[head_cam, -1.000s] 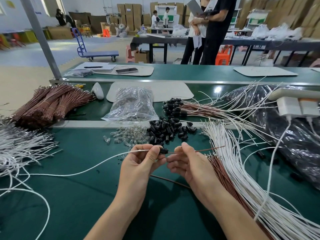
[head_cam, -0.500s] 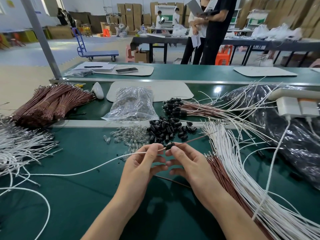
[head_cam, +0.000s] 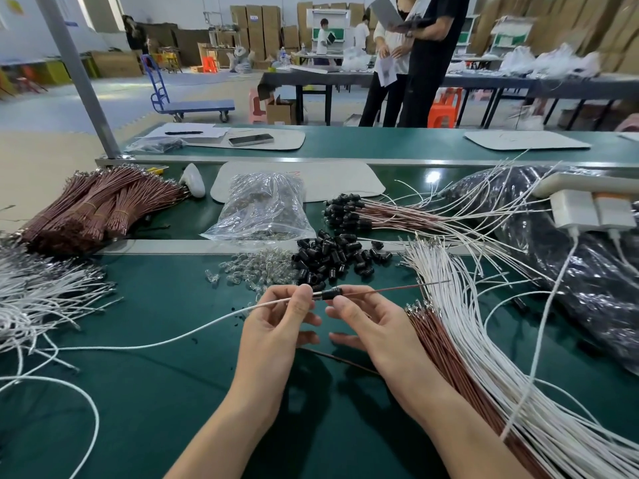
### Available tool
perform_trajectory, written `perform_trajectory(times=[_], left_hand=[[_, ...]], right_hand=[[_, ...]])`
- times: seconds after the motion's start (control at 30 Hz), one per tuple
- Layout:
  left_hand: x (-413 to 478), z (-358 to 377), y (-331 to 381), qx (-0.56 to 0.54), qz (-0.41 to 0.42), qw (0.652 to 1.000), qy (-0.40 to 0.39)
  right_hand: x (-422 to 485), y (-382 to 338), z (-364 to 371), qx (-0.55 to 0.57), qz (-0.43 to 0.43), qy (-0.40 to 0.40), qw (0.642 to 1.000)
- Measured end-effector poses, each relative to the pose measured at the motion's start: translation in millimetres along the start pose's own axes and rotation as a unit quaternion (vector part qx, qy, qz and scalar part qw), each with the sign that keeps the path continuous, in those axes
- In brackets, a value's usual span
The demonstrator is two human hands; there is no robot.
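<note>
My left hand point(head_cam: 276, 326) pinches a long white wire point(head_cam: 166, 342) near its end, above the green table point(head_cam: 155, 409). The wire's tip enters a small black cap point(head_cam: 330, 293) held between both hands. My right hand point(head_cam: 373, 326) pinches the cap's right end, where a thin brown wire point(head_cam: 397, 288) sticks out to the right. The white wire trails off to the left across the table.
Loose black caps point(head_cam: 332, 257) and clear bulbs point(head_cam: 256, 271) lie just beyond my hands. White wires point(head_cam: 466, 323) and brown wires point(head_cam: 446, 357) fan along the right, more white wires point(head_cam: 34, 299) on the left. A plastic bag point(head_cam: 259, 209), brown bundles point(head_cam: 100, 205) and capped wires point(head_cam: 349, 210) sit behind.
Both hands have lifted slightly and the cap with the two wires has turned more level. The brown wire now points right instead of up and right.
</note>
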State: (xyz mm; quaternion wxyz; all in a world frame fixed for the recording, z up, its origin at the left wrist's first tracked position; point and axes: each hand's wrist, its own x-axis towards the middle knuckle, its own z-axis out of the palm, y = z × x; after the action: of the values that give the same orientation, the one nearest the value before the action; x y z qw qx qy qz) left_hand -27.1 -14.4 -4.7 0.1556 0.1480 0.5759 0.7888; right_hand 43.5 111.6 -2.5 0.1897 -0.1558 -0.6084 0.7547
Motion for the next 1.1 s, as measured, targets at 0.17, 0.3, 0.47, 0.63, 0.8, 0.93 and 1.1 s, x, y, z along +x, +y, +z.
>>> perform_trajectory(times=[0.17, 0.3, 0.47, 0.63, 0.8, 0.93, 1.1], left_hand=[[-1.6, -0.2, 2.1, 0.002, -0.013, 0.999, -0.046], [-1.3, -0.2, 3.2, -0.011, -0.026, 0.999, -0.044], [-1.1, -0.3, 4.7, -0.014, -0.026, 0.998, -0.064], [-0.9, -1.1, 3.2, 0.004, -0.014, 0.998, -0.066], [-1.2, 0.7, 1.6, 0.013, -0.006, 0.998, -0.064], [-1.3, -0.5, 0.3, 0.021, 0.002, 0.998, -0.053], [0.8, -0.9, 2.6, 0.009, 0.008, 0.999, -0.031]], right_hand=[[-2.5, -0.6, 0.8, -0.017, -0.003, -0.038, 0.999], [-3.2, -4.4, -0.2, -0.023, -0.01, -0.034, 0.999], [-5.3, -8.4, 2.2, -0.032, -0.017, -0.035, 0.999], [-6.3, -9.8, 2.0, -0.001, -0.008, -0.028, 1.0], [-5.4, -8.5, 1.6, 0.012, -0.005, -0.003, 1.0], [-3.7, -9.2, 0.1, 0.033, -0.007, 0.01, 0.999], [2.4, -15.6, -8.8, 0.083, -0.02, 0.055, 0.995]])
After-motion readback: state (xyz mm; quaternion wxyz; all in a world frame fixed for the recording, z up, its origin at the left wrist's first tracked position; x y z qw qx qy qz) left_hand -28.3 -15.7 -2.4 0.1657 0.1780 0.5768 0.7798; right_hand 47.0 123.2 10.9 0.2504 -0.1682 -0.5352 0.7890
